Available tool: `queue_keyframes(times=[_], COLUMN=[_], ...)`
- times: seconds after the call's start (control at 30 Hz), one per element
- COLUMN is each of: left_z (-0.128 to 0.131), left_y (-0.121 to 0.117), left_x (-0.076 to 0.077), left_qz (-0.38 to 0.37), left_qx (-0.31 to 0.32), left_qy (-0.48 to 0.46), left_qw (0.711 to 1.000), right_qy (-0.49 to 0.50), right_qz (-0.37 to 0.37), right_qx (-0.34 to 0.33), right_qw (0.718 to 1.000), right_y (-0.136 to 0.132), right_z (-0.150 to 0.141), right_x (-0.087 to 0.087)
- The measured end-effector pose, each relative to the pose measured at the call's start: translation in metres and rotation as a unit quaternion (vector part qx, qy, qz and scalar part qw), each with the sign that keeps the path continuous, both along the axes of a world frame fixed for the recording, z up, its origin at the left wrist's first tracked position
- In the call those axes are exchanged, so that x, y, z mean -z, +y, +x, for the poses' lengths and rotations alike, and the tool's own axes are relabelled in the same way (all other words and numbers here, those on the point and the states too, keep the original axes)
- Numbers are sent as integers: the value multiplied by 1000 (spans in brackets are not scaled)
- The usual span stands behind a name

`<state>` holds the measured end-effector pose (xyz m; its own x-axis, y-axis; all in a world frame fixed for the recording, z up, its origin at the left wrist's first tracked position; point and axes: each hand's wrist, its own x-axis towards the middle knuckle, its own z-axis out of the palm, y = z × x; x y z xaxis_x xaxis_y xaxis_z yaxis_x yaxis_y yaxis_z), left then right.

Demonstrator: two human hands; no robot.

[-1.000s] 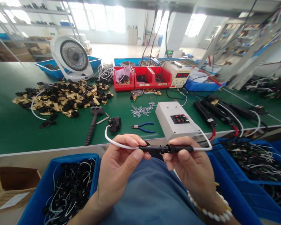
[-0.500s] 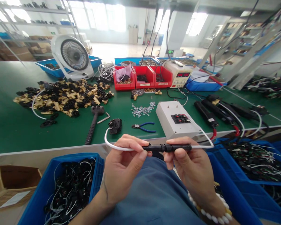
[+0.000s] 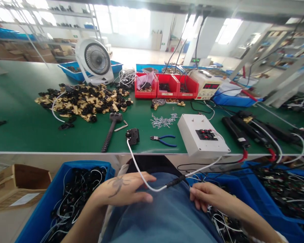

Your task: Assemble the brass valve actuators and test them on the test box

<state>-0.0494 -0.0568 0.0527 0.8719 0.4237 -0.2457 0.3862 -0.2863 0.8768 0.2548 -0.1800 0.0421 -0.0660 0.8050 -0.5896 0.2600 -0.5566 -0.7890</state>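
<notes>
A joined black cable connector (image 3: 176, 181) rests on the blue cloth over my lap. Its white cable (image 3: 139, 168) runs up on one side to a small black housing (image 3: 133, 136) on the bench, and on the other to a grey switch box (image 3: 204, 135). My left hand (image 3: 128, 189) is open, fingers apart, beside the cable's bend. My right hand (image 3: 205, 195) is to the right of the connector with its fingers pinched at the edge of the cloth; what they hold, if anything, is unclear. Blue-handled cutters (image 3: 164, 139) lie behind the connector.
A mallet (image 3: 111, 131) and hex key (image 3: 121, 126) lie left of the housing. Behind are brass fittings (image 3: 83, 101), metal clips (image 3: 163, 120), red bins (image 3: 167, 88), a power supply (image 3: 208, 86) and a fan (image 3: 95, 60). A blue crate (image 3: 66, 168) stands below the bench's left side.
Both hands have let go of the connector, which has dropped onto the lap. My left hand has opened and my right hand has moved lower. The view has shifted left.
</notes>
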Motion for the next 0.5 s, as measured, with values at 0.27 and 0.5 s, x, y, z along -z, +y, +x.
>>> queue_keyframes(times=[0.27,0.5], left_z=[-11,39], left_y=[58,88], left_x=[22,43], left_qz=[197,210], left_qx=[-398,-448], left_qy=[104,61], left_qw=[890,867], right_qy=[-316,-372], right_qz=[354,338], right_qx=[218,169], right_qw=[853,848], right_y=[76,155], right_z=[42,72], right_x=[-86,-73])
